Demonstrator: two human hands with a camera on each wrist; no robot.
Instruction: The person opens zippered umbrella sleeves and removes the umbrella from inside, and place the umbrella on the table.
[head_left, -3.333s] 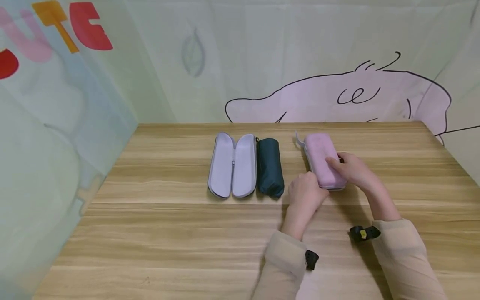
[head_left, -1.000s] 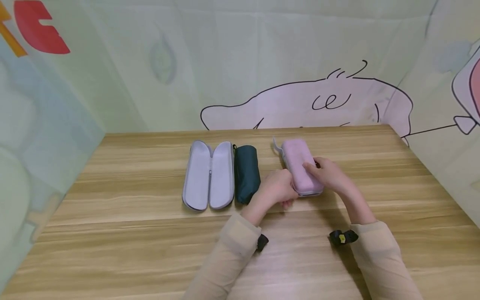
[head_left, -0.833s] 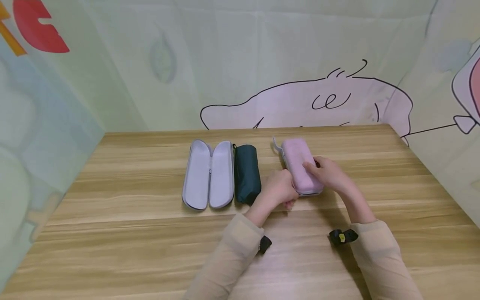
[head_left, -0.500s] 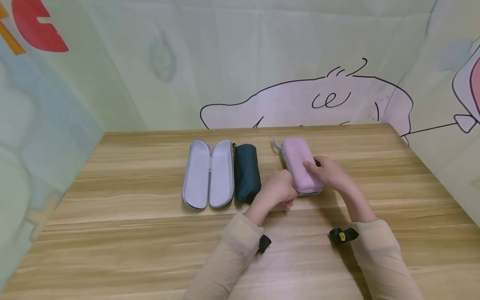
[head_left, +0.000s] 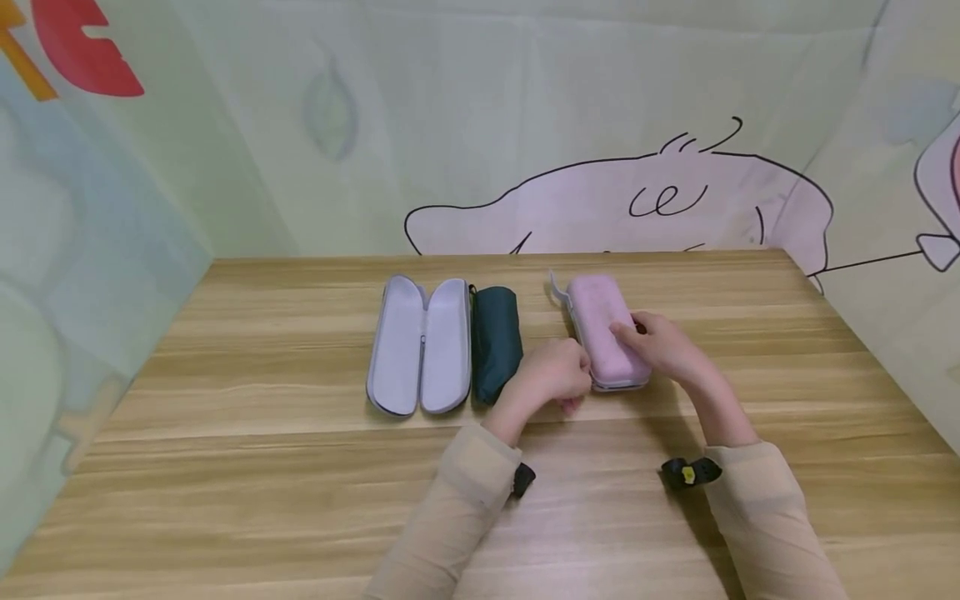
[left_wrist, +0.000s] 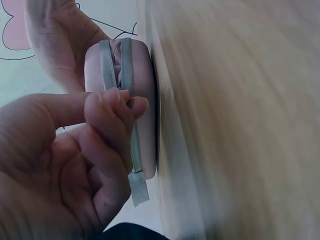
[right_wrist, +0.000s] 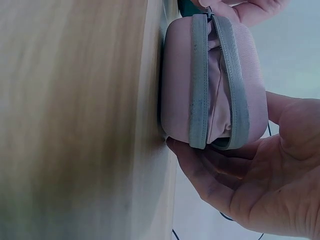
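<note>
A pink hard zip case (head_left: 603,329) lies on the table, its grey zipper (right_wrist: 199,82) parted at the near end with pink lining showing inside. Along the case's left side, near the front corner, my left hand (head_left: 557,371) pinches the small zipper pull (right_wrist: 210,13); in the left wrist view the fingertips cover most of that pull. From the right, my right hand (head_left: 667,346) grips the case, thumb on top and fingers against its side. A grey fabric tab (left_wrist: 139,189) sticks out at the far end of the zipper.
An opened clamshell case (head_left: 395,350) with pale grey lining lies to the left on the wooden table (head_left: 262,483). Between the two cases sits a dark green rolled fabric bundle (head_left: 497,333), close to my left wrist. A printed cloth (head_left: 465,108) stands behind the table.
Over about three seconds the head view shifts, and my left hand moves from the pink case's near-left corner a little along its left side. My right hand keeps its grip.
</note>
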